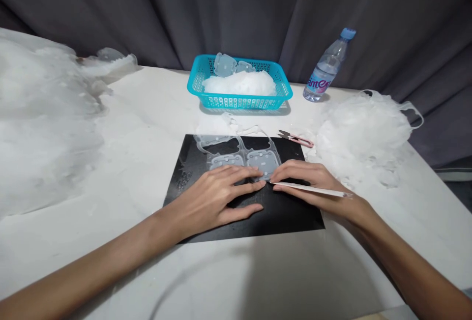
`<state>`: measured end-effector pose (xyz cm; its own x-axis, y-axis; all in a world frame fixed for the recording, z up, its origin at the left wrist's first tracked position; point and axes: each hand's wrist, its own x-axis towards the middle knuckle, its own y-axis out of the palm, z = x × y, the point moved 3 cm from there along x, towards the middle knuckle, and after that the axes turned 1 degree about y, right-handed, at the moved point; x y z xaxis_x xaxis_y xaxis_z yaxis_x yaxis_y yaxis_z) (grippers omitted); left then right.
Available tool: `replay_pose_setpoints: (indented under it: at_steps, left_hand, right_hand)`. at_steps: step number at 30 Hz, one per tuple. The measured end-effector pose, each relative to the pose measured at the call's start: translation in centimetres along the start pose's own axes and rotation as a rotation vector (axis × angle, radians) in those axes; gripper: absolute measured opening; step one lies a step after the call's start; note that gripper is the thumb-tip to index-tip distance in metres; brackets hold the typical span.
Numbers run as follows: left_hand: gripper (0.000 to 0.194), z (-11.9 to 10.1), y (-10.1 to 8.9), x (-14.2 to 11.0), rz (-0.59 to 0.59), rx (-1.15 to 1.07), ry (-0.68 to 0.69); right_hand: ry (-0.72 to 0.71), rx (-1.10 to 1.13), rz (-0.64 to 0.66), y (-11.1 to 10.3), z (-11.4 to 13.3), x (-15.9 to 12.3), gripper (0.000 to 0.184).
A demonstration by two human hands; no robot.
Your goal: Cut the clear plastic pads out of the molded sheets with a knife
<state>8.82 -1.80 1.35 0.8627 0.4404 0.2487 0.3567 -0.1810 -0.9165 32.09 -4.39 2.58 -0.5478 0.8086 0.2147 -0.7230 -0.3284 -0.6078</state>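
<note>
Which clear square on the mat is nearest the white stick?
The right translucent panel, beside the right hand holding the white stick-like tool; the left panel is farther off, partly covered by the left hand.

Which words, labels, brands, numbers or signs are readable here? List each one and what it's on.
"ante": purple letters on the label of the bottle; the word's ends curve away, so I can't read it whole.
Smaller print on that label: too small to read.
Slim white tool in the right hand: no legible text.
</note>
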Motion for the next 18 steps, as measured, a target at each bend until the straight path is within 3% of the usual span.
replay_pose_setpoints:
  at_steps: [18]
  left_hand:
    - [0.041,-0.41,0.18,0.21,0.005,0.007,-0.017]
  right_hand:
    - [-0.070,-0.148,-0.001,0.70,0.37,0.21,0.014]
